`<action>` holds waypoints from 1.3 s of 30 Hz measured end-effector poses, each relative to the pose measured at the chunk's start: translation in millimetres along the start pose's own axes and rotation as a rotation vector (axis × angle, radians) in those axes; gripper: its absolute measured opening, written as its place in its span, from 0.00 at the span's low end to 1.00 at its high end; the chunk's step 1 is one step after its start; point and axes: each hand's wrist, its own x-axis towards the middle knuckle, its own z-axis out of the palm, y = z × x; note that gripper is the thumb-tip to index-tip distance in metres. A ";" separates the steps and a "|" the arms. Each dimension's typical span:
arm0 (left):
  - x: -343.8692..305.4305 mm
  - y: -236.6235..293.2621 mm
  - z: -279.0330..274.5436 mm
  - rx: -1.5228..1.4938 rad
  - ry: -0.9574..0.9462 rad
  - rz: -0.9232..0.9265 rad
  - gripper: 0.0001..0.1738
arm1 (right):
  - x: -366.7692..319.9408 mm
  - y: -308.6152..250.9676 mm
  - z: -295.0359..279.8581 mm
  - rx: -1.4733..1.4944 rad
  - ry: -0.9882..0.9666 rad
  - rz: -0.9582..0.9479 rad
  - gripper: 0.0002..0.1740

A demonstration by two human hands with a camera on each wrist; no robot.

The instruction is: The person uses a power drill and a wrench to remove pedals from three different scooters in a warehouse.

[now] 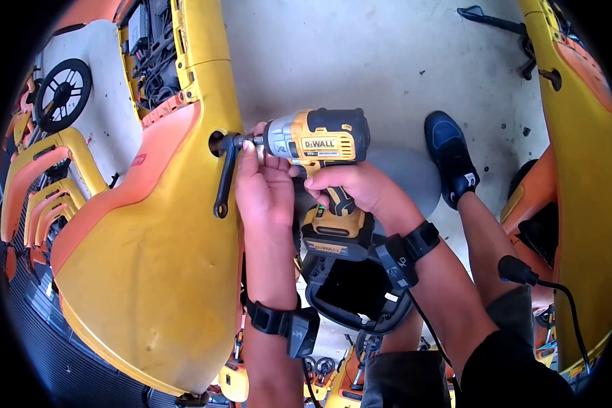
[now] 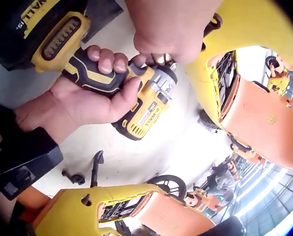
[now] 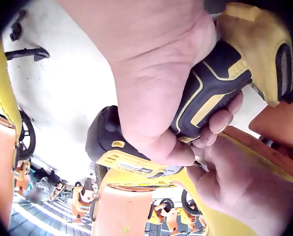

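Observation:
My right hand (image 1: 360, 182) grips the black-and-yellow handle of a DeWalt impact driver (image 1: 325, 144), which lies level with its nose to the left. At that nose, my left hand (image 1: 268, 187) pinches the metal socket (image 1: 258, 139) between thumb and fingers, palm up. The socket lines up with the top end of a black crank arm (image 1: 226, 180), which hangs down beside a round hole in the yellow body panel (image 1: 177, 265). In the left wrist view, shiny metal (image 2: 161, 58) shows at the fingers; the hand covers the rest of it.
A second yellow body (image 1: 581, 149) stands on the right. Below the driver is a black-rimmed open part (image 1: 360, 326). The person's shoe (image 1: 450, 153) rests on the grey floor (image 1: 333, 54). A spoked wheel (image 1: 63, 95) and several orange-yellow shells stand at left. A cable (image 1: 571, 299) hangs at right.

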 end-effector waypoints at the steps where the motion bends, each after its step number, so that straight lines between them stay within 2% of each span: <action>1: -1.0 2.8 -1.5 -0.003 0.026 -0.003 0.17 | 1.8 2.5 -0.4 0.007 -0.014 -0.007 0.16; 2: -2.9 4.9 -1.5 -0.005 0.052 -0.007 0.17 | 2.3 3.8 -0.3 0.016 -0.028 -0.014 0.17; 3: -4.3 5.8 0.7 0.002 0.153 0.081 0.20 | 3.0 2.7 -0.5 0.026 -0.046 -0.012 0.18; 4: -7.2 10.7 2.2 0.007 0.151 0.085 0.20 | 4.1 0.7 -0.7 0.030 -0.049 -0.017 0.18; 6: -19.8 19.6 2.2 -0.160 0.303 0.051 0.28 | 4.5 -3.5 -1.6 0.075 -0.038 0.022 0.14; 7: -26.0 21.7 1.8 -0.148 0.297 0.054 0.34 | 5.6 -4.8 -1.9 0.078 -0.049 0.021 0.15; 8: -31.0 23.8 2.8 -0.145 0.293 0.058 0.34 | 5.7 -7.0 -1.6 0.079 -0.053 0.017 0.15; 10: -36.2 26.1 8.5 0.042 0.364 0.151 0.31 | 6.7 -13.5 -0.1 0.063 -0.040 0.016 0.16; 11: -35.5 25.0 10.1 0.043 0.361 0.155 0.31 | 6.6 -15.4 0.1 0.063 -0.043 0.012 0.16; 13: -32.4 21.9 10.5 0.168 0.485 0.238 0.25 | 6.3 -19.2 0.5 0.009 -0.030 0.042 0.16; 17: -27.0 15.0 5.4 0.168 0.493 0.307 0.18 | 4.8 -8.7 4.3 -0.012 -0.039 0.006 0.12; 19: -28.6 14.7 0.2 0.173 0.433 0.302 0.16 | 7.8 -2.2 3.6 0.063 -0.060 0.011 0.12; 22: -26.8 12.1 -3.6 0.169 0.391 0.324 0.15 | 5.9 0.9 5.2 0.156 -0.071 0.036 0.13; 26: -27.9 12.3 1.0 0.139 0.431 0.340 0.14 | 6.5 -0.6 0.9 0.102 -0.065 -0.021 0.12; 28: -28.3 13.7 1.7 0.136 0.423 0.326 0.14 | 10.4 -0.6 -3.6 0.034 -0.141 -0.049 0.13; 29: -27.7 13.4 2.6 0.134 0.424 0.324 0.14 | 9.4 1.9 -1.8 0.059 -0.081 -0.017 0.14; 32: -27.4 11.9 6.6 0.117 0.473 0.338 0.14 | 8.1 2.9 1.6 0.100 -0.061 0.008 0.14; 39: -28.3 18.6 9.6 0.078 0.452 0.317 0.15 | 10.8 1.2 1.6 0.086 -0.076 -0.021 0.16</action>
